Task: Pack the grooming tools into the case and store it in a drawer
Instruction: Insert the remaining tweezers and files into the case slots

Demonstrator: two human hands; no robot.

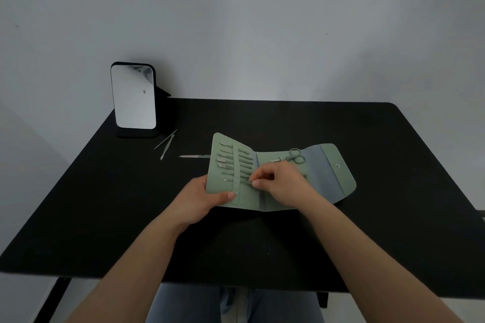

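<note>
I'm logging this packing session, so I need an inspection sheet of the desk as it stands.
Surface: black table, matte.
Job's things: green case lying open, tools in its loops, scissors inside; nail file and two slim tools loose on the table.
Clutter: standing mirror at the back left.
Hands: left hand grips the case's left edge; right hand pinches a tool at the loops.
Cables: nothing seen.
Surroundings: plain grey wall.

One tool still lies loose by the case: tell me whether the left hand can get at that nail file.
Probably yes: the nail file lies bare on the table, but the left hand must first release the case.
</note>
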